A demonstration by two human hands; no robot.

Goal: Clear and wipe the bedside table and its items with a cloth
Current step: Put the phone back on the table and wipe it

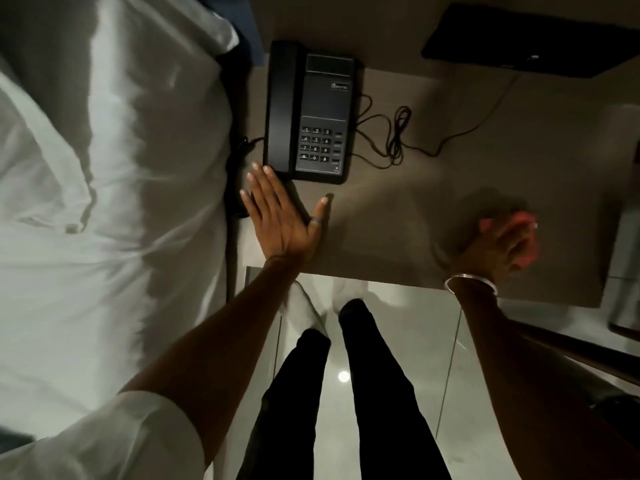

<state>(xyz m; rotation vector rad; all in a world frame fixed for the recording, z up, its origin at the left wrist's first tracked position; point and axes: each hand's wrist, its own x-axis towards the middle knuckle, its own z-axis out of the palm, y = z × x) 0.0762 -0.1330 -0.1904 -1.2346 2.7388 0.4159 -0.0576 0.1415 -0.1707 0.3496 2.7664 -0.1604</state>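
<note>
A black desk telephone [310, 112] stands at the back left of the brown bedside table [398, 233], its handset on the cradle. My left hand [280, 216] lies flat on the tabletop just in front of the phone, fingers spread, fingertips nearly touching its near left corner. My right hand [498, 247] is blurred over the table's right front part and grips a red cloth [519, 226] pressed to the surface.
The phone's black cable [398, 136] lies coiled on the table to the right of the phone. A black flat object [530, 39] sits at the back right. A white-sheeted bed [104, 202] borders the table's left. My legs stand on glossy floor tiles [391, 341].
</note>
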